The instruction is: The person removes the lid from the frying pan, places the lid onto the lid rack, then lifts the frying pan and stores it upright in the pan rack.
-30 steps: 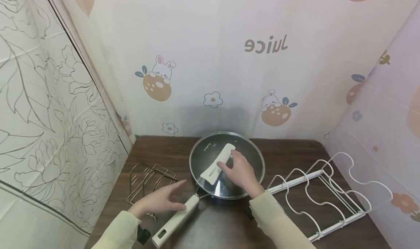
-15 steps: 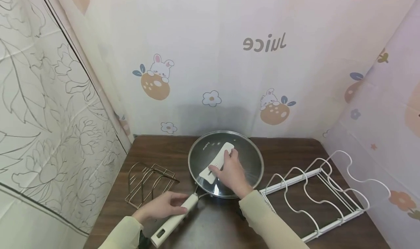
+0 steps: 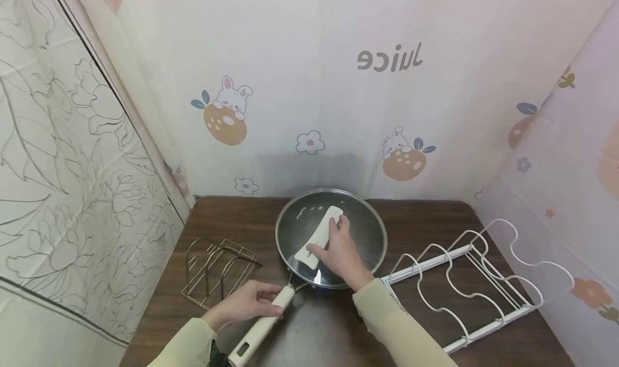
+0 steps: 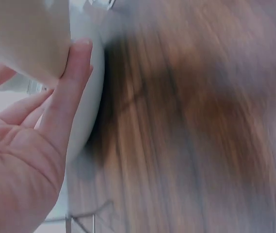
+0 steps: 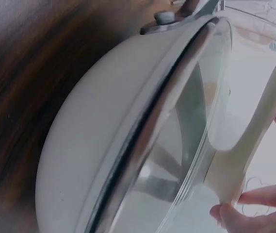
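A frying pan with a cream outside stands at the back middle of the table, covered by a round glass lid. My left hand grips the pan's long cream handle near its inner end. In the left wrist view, fingers curl under that handle. Over the lid, my right hand holds the wide cream lid handle, thumb near its front end and fingertips along its far side. The right wrist view has the lid resting on the pan's rim, with fingertips pinching the lid handle's edge.
A bronze-coloured wire rack stands left of the pan, close behind my left hand. On the right lies a white wire rack with wavy dividers, near my right forearm. A patterned curtain hangs behind the table's back edge.
My left hand, earlier spread beside the pan handle, has closed round it. My right fingers have moved left onto the lid handle and taken hold. Pan and lid keep their place on the table.
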A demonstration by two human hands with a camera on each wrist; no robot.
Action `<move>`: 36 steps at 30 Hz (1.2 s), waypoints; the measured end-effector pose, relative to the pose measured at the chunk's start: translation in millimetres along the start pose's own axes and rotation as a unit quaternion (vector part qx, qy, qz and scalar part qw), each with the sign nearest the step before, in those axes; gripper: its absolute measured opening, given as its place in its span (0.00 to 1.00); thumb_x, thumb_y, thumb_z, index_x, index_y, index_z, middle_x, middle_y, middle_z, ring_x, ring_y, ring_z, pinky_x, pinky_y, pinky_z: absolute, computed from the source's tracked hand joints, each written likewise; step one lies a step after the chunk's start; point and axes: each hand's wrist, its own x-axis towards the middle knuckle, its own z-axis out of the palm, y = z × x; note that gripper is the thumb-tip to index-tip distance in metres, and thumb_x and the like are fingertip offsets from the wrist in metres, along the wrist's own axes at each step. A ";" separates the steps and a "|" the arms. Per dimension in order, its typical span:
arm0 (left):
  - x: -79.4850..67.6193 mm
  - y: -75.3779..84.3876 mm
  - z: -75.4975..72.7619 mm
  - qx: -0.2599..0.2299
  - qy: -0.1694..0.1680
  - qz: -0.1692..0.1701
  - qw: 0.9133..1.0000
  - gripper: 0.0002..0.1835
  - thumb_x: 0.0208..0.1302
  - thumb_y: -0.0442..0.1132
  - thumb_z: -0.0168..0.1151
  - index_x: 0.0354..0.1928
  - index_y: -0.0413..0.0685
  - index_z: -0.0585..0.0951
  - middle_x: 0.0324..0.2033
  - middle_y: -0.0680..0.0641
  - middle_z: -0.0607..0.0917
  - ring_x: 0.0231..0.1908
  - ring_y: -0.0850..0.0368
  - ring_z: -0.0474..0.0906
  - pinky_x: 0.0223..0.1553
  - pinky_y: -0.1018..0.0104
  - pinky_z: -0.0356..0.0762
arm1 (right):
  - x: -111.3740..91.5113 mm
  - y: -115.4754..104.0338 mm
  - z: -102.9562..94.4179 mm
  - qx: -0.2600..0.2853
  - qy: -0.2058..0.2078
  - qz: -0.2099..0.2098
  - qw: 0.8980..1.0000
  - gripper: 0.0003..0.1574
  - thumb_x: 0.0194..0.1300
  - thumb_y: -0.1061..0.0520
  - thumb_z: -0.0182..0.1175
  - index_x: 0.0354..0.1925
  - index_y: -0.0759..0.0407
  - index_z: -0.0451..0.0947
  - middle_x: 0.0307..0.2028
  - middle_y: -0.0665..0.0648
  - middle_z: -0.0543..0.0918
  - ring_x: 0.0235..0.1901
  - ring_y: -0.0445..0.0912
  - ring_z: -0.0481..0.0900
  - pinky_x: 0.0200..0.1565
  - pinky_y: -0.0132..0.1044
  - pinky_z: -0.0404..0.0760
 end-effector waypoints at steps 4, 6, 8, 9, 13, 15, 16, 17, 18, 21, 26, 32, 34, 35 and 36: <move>3.6 2.2 13.7 -0.002 0.010 0.012 1.000 0.36 0.63 0.37 0.73 0.67 0.24 0.71 0.51 0.32 0.88 0.49 0.44 0.89 0.52 0.58 0.89 | 3.4 2.3 -9.2 -0.015 -0.027 -0.007 1.000 0.64 0.62 0.35 0.71 0.78 0.70 0.56 0.79 0.74 0.49 0.72 0.67 0.69 0.63 0.59 0.81; 6.1 2.8 20.5 -0.015 0.010 0.018 1.000 0.36 0.63 0.35 0.73 0.67 0.22 0.70 0.52 0.30 0.87 0.49 0.42 0.89 0.53 0.57 0.89 | 5.3 4.1 -13.9 -0.025 -0.041 -0.011 0.999 0.63 0.63 0.35 0.71 0.78 0.68 0.56 0.79 0.73 0.50 0.71 0.66 0.70 0.62 0.60 0.82; 9.2 2.9 26.7 -0.031 0.007 0.021 0.999 0.36 0.62 0.34 0.73 0.68 0.22 0.69 0.52 0.29 0.86 0.49 0.41 0.89 0.53 0.57 0.89 | 7.4 6.1 -18.0 -0.028 -0.057 -0.015 0.998 0.62 0.64 0.35 0.70 0.79 0.67 0.55 0.80 0.72 0.49 0.71 0.67 0.70 0.63 0.60 0.81; 11.1 3.0 29.6 -0.039 0.005 0.020 0.999 0.37 0.62 0.34 0.73 0.68 0.21 0.69 0.53 0.28 0.86 0.50 0.41 0.89 0.53 0.58 0.89 | 8.5 7.5 -19.6 -0.028 -0.065 -0.016 0.997 0.62 0.64 0.35 0.70 0.79 0.66 0.54 0.80 0.71 0.49 0.72 0.67 0.69 0.64 0.60 0.80; 17.3 5.8 41.7 -0.041 0.010 0.023 0.999 0.36 0.61 0.34 0.74 0.67 0.22 0.70 0.53 0.28 0.86 0.50 0.42 0.89 0.50 0.59 0.90 | 12.8 12.3 -26.3 -0.017 -0.090 -0.019 0.996 0.63 0.64 0.36 0.70 0.80 0.65 0.52 0.81 0.69 0.46 0.76 0.65 0.64 0.71 0.58 0.74; 20.8 8.1 49.5 -0.043 0.013 0.030 0.999 0.35 0.61 0.34 0.74 0.66 0.22 0.71 0.51 0.29 0.86 0.49 0.42 0.89 0.48 0.61 0.90 | 15.0 15.3 -29.3 -0.008 -0.101 -0.022 0.995 0.63 0.64 0.38 0.70 0.80 0.65 0.51 0.82 0.68 0.44 0.77 0.63 0.61 0.73 0.57 0.72; 22.7 9.3 53.8 -0.045 0.015 0.036 0.998 0.34 0.62 0.33 0.73 0.66 0.22 0.72 0.50 0.29 0.87 0.48 0.43 0.89 0.46 0.63 0.90 | 16.0 16.8 -31.0 -0.005 -0.105 -0.025 0.994 0.63 0.64 0.38 0.71 0.80 0.64 0.51 0.82 0.67 0.44 0.78 0.63 0.60 0.73 0.57 0.71; 24.7 10.4 58.3 -0.049 0.017 0.043 0.998 0.34 0.62 0.33 0.73 0.66 0.22 0.72 0.49 0.30 0.87 0.47 0.43 0.89 0.45 0.65 0.90 | 17.3 18.6 -32.6 -0.002 -0.110 -0.028 0.994 0.62 0.64 0.39 0.71 0.80 0.64 0.51 0.82 0.67 0.44 0.78 0.62 0.59 0.74 0.57 0.71; 26.7 11.6 62.8 -0.056 0.017 0.048 0.997 0.33 0.62 0.32 0.73 0.65 0.22 0.72 0.48 0.30 0.88 0.46 0.43 0.90 0.44 0.66 0.90 | 18.6 20.7 -34.2 -0.001 -0.115 -0.032 0.993 0.62 0.64 0.40 0.71 0.80 0.64 0.51 0.82 0.67 0.44 0.79 0.62 0.59 0.74 0.57 0.70; 32.5 14.2 76.8 -0.070 0.030 0.058 0.995 0.32 0.62 0.32 0.72 0.65 0.23 0.73 0.46 0.31 0.89 0.45 0.44 0.90 0.42 0.67 0.90 | 22.9 26.7 -39.2 0.002 -0.128 -0.042 0.991 0.60 0.64 0.42 0.72 0.80 0.62 0.52 0.82 0.66 0.45 0.78 0.63 0.59 0.74 0.58 0.70; 39.8 16.6 99.1 -0.108 0.069 0.041 0.991 0.34 0.61 0.34 0.74 0.65 0.24 0.73 0.46 0.34 0.90 0.44 0.46 0.91 0.44 0.63 0.90 | 32.2 35.3 -44.9 0.003 -0.153 -0.060 0.986 0.59 0.65 0.43 0.72 0.81 0.60 0.53 0.83 0.65 0.45 0.78 0.64 0.58 0.74 0.59 0.70; 45.9 18.8 118.9 -0.135 0.104 0.034 0.985 0.37 0.60 0.34 0.75 0.67 0.22 0.71 0.46 0.35 0.89 0.41 0.48 0.91 0.41 0.64 0.90 | 39.8 40.9 -48.3 0.013 -0.175 -0.072 0.982 0.59 0.64 0.43 0.72 0.81 0.59 0.53 0.83 0.64 0.45 0.79 0.65 0.56 0.75 0.61 0.67; 46.6 20.0 123.7 -0.134 0.113 0.032 0.984 0.38 0.59 0.35 0.76 0.67 0.22 0.70 0.46 0.35 0.89 0.40 0.49 0.91 0.39 0.66 0.90 | 40.6 42.8 -49.2 0.016 -0.184 -0.074 0.980 0.59 0.64 0.43 0.72 0.81 0.58 0.52 0.83 0.64 0.44 0.80 0.65 0.54 0.76 0.61 0.66; 47.3 20.4 125.7 -0.133 0.116 0.032 0.984 0.38 0.59 0.35 0.76 0.67 0.22 0.70 0.46 0.35 0.90 0.39 0.50 0.91 0.39 0.67 0.90 | 40.8 43.8 -49.9 0.018 -0.188 -0.075 0.979 0.59 0.65 0.44 0.72 0.81 0.58 0.51 0.83 0.63 0.44 0.80 0.65 0.53 0.76 0.62 0.65; 48.3 20.9 127.7 -0.134 0.118 0.034 0.983 0.38 0.59 0.35 0.76 0.67 0.22 0.70 0.46 0.34 0.89 0.38 0.49 0.91 0.38 0.67 0.90 | 41.0 45.0 -50.5 0.019 -0.190 -0.073 0.979 0.59 0.65 0.44 0.71 0.81 0.57 0.51 0.84 0.63 0.43 0.81 0.64 0.52 0.77 0.62 0.64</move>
